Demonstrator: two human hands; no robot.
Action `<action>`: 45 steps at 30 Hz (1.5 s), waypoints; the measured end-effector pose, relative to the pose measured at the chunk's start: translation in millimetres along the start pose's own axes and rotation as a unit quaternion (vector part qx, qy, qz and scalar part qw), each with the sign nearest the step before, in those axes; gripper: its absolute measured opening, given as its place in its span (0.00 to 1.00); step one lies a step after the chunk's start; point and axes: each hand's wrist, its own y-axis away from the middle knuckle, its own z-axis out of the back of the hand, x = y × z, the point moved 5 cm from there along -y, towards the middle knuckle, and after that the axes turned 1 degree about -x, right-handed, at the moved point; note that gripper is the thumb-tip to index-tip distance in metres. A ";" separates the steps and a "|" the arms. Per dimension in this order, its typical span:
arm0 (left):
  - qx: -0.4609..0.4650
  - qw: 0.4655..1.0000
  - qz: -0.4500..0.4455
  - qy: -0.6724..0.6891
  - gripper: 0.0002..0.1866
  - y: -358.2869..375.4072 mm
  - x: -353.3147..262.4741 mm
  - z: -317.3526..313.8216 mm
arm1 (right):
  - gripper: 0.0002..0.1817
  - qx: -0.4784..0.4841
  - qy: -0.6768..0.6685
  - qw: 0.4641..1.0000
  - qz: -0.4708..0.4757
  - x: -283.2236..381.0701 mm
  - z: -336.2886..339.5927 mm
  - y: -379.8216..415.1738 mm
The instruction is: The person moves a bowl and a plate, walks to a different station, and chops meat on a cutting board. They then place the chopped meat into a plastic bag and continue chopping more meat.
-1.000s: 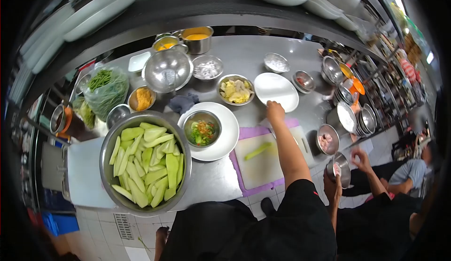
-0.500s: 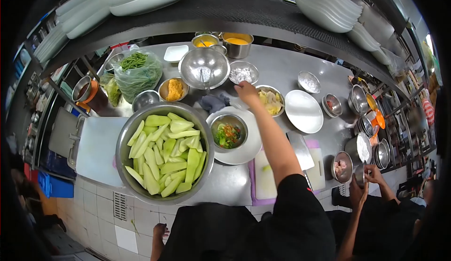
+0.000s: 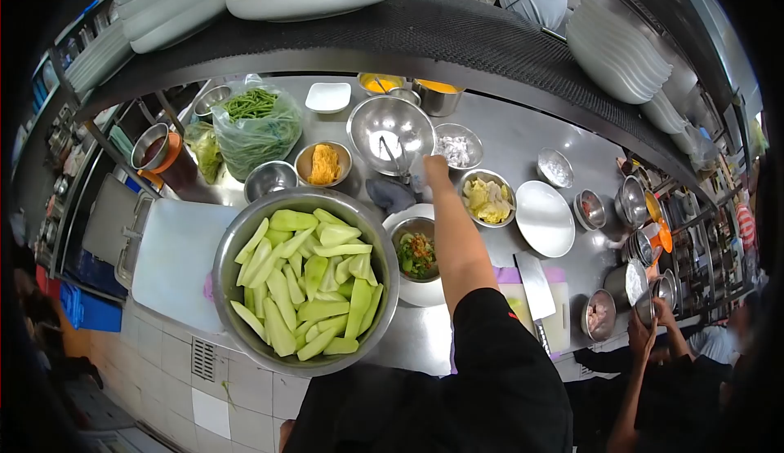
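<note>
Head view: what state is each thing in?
Right hand: reaching out, grip unclear
Cloth: crumpled
Steel bowl: upright, utensil inside
Big bowl: filled with green pieces
Bag: open, greens showing
Shreds bowl: holding orange shreds
Square dish: face up
Oval plate: face up
Cleaver: lying across board

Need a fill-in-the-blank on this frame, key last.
The wearer's ____ hand reaches over the counter.
The mat under the cutting board is ____ in color.
The cleaver has a ____ handle.
The oval plate is ____ in color.

Missing words: right; purple; black; white
</note>
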 end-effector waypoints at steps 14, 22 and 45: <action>0.004 0.882 0.263 0.390 0.17 -46.2 -35.8 78.8 | 0.14 0.006 0.191 0.981 0.036 -106.7 90.4 16.1; 0.055 0.879 0.322 0.349 0.18 -10.0 -26.6 44.2 | 0.23 -0.170 -0.234 0.953 -0.089 10.4 185.1 69.9; 0.132 0.822 0.343 0.434 0.16 -66.5 152.5 48.6 | 0.19 0.315 0.182 0.911 0.196 428.1 -22.2 34.4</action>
